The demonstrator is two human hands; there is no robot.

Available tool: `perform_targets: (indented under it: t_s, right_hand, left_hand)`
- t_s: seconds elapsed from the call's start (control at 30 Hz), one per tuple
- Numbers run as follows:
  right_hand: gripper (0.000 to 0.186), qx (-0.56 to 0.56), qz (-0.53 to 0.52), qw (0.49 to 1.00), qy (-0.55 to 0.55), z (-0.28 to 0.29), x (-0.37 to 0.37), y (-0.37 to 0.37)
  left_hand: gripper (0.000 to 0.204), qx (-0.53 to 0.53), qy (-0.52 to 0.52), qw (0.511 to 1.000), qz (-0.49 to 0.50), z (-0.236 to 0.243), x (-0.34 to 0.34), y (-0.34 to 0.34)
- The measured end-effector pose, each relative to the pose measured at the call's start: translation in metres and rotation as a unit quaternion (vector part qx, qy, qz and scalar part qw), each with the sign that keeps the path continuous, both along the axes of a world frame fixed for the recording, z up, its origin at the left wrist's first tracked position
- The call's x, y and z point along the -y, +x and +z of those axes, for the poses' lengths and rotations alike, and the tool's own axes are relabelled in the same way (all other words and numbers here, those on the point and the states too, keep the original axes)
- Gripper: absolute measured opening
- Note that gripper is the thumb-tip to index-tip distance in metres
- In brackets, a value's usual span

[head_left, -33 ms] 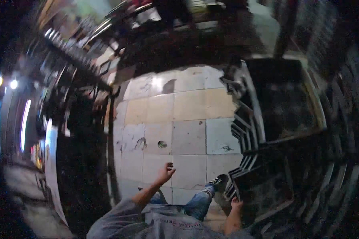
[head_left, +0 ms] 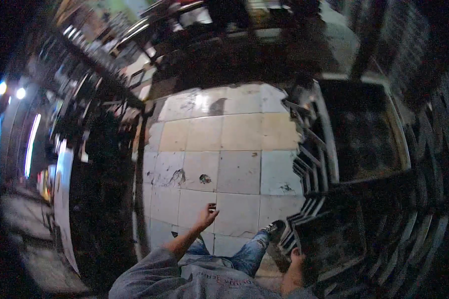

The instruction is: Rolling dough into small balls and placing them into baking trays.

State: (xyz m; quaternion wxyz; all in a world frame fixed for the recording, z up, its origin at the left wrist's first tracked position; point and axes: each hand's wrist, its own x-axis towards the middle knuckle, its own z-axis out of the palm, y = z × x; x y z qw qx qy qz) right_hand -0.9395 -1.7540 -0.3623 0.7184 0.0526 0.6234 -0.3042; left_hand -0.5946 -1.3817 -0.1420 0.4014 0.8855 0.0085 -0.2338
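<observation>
My left hand hangs in the air over the pale tiled floor, holding nothing. Its fingers are loosely bent with gaps between them. To the lower right, my right hand is at the near left corner of a dark framed panel. Its fingers look closed on the panel's edge, though the dim light blurs them. This panel belongs to a stack whose metal edges show one behind another. Farther off stands another stack, topped by a dark panel with a pale frame.
White and yellowish floor tiles lie ahead, with a dark broken spot. A tall dark rack borders the left side. More metal frames stand at the right. A dark bench-like structure crosses the far end.
The view has swung slightly, so the floor and the stacks sit a little farther right in the picture. Both hands keep nearly the same place and pose.
</observation>
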Motion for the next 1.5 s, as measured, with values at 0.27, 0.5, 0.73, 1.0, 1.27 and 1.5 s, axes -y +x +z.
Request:
perform_targets:
  t_s: [0.27, 0.5, 0.73, 1.0, 1.27, 1.5]
  right_hand:
    - [0.034, -0.032, 0.488, 0.856, -0.165, 0.093, -0.154, 0.181]
    - [0.03, -0.009, 0.807, 0.524, -0.272, 0.197, -0.371, 0.356]
    - [0.027, -0.004, 0.89, 0.32, -0.325, 0.268, -0.522, 0.451]
    - [0.023, 0.025, 0.929, 0.078, -0.362, 0.251, -0.625, 0.567]
    - [0.034, 0.198, 0.891, 0.407, -0.032, 0.165, -0.935, 0.711]
    - [0.04, 0.343, 0.913, 0.103, -0.196, 0.294, -1.148, 0.673]
  left_hand:
    - [0.055, -0.095, 0.021, 0.94, 0.327, -0.083, -0.249, -0.077]
    - [0.041, -0.199, 0.003, 0.709, 0.676, -0.145, -0.423, -0.185]
    - [0.038, -0.212, -0.084, 0.571, 0.789, -0.172, -0.545, -0.222]
    - [0.018, 0.036, -0.31, 0.615, 0.724, -0.065, -0.649, -0.058]
    - [0.048, 0.085, -0.296, 0.589, 0.747, 0.084, -0.785, 0.05]
    - [0.065, 0.273, -0.387, 0.231, 0.85, 0.157, -0.851, 0.01]
